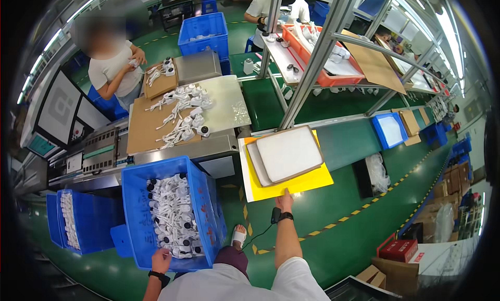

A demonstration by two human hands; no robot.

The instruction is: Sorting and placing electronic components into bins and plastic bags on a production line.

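My right hand is at the near edge of a yellow sheet, with its fingers closed on that edge. On the sheet lie white rectangular pads or trays with brown edges, one overlapping another. My left hand is over the near rim of a large blue bin. Its fingers are loosely bent and apart, with nothing visible in them. Many white corded devices with black round parts fill the bin. Both wrists wear dark bands, and a thin cord hangs from the right one.
Left of centre, a workbench holds more white corded devices on cardboard. A person stands behind it. A metal post rises beyond the yellow sheet. Another blue bin stands at left, and an orange crate sits far right.
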